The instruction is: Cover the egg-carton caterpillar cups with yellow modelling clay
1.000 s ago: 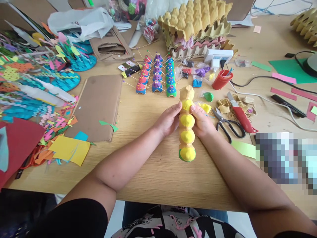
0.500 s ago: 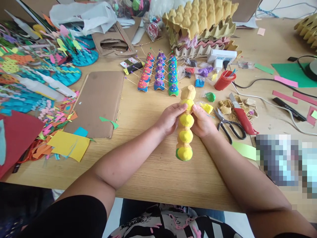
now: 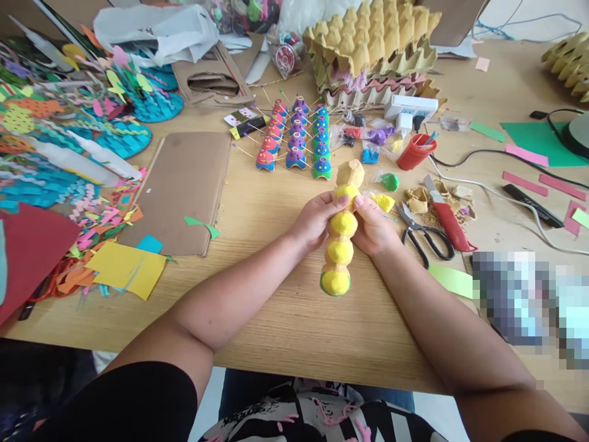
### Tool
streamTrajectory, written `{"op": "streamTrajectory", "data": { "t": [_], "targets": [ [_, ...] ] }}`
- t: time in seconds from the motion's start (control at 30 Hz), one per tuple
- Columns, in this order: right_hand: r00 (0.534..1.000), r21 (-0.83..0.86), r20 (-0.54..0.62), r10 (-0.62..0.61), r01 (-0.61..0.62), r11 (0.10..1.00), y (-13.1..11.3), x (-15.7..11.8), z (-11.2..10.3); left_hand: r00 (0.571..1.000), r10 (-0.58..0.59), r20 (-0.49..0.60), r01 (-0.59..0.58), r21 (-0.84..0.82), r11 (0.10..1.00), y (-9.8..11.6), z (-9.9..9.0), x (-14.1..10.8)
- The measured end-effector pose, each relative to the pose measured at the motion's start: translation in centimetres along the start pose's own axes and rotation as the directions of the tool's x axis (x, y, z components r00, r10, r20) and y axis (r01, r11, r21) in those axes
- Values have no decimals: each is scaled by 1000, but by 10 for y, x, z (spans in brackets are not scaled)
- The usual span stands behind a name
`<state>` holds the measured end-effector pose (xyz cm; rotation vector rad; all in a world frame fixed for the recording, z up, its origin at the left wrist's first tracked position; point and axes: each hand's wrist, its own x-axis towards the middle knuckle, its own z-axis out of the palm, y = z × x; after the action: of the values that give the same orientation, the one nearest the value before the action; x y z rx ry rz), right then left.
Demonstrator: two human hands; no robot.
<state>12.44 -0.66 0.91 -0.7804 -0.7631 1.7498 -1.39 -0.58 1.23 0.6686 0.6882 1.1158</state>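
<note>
An egg-carton strip [image 3: 341, 252] with several bumps is held up over the table between both hands. Yellow clay covers most bumps; the farthest one is bare tan, and green shows at the nearest end. My left hand [image 3: 314, 221] grips its left side, thumb on the second bump from the far end. From the right, my right hand [image 3: 375, 225] grips the same bump with its thumb. Yellow clay [image 3: 383, 201] in a bag lies just beyond my right hand. Three finished strips, red [image 3: 269, 143], purple [image 3: 296, 142] and blue-green [image 3: 321, 147], stand farther back.
Scissors [image 3: 426, 233] and a red-handled knife [image 3: 448, 221] lie to the right, near a red cup [image 3: 416, 151]. Cardboard [image 3: 177, 193] and paper scraps lie left. Egg trays [image 3: 372, 43] are stacked at the back.
The near end of the strip has swung slightly left and tilted. Both hands keep their hold on it, the right hand shifting slightly left.
</note>
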Motion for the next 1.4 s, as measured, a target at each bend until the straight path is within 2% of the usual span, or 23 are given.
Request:
{"op": "streamTrajectory", "data": {
  "t": [0.2,0.43,0.6,0.7,0.77,0.83,0.93,1.0,1.03,1.1,1.2,1.4],
  "targets": [
    [999,-28,32,-15,16,999,-3,-3,6,999,33,-17,-34,-40,999,3,3,-2],
    [999,-55,-14,-42,41,998,-3,0,5,987,12,163,1,-77,997,5,1,-3],
    [999,-108,20,-38,40,993,-8,-2,5,994,25,108,-15,-90,996,4,0,0],
    [998,-229,18,-57,59,972,-12,-1,1,997,39,69,-33,-92,995,3,-1,2],
    [990,-377,-10,-142,128,917,-12,1,-4,998,56,35,-53,-89,995,3,-2,2],
    [955,-576,-21,-295,229,785,-13,3,-10,998,60,-9,-61,-69,996,3,-3,3],
    [844,-759,25,-535,364,539,-14,5,-15,993,86,-81,-87,-16,996,6,-3,1],
    [778,-794,98,-621,438,422,-16,5,-16,988,105,-109,-105,12,994,8,-2,-1],
    [762,-799,144,-632,466,381,-17,5,-16,988,107,-113,-106,18,994,9,-1,-2],
    [757,-800,229,-612,504,325,-19,3,-15,990,96,-107,-95,17,995,10,0,-4],
    [767,-802,297,-569,524,288,-20,2,-13,994,69,-88,-69,2,998,11,2,-6],
    [777,-811,296,-556,512,284,-18,1,-12,998,22,-63,-21,10,1000,13,3,-6]
  ]
}}
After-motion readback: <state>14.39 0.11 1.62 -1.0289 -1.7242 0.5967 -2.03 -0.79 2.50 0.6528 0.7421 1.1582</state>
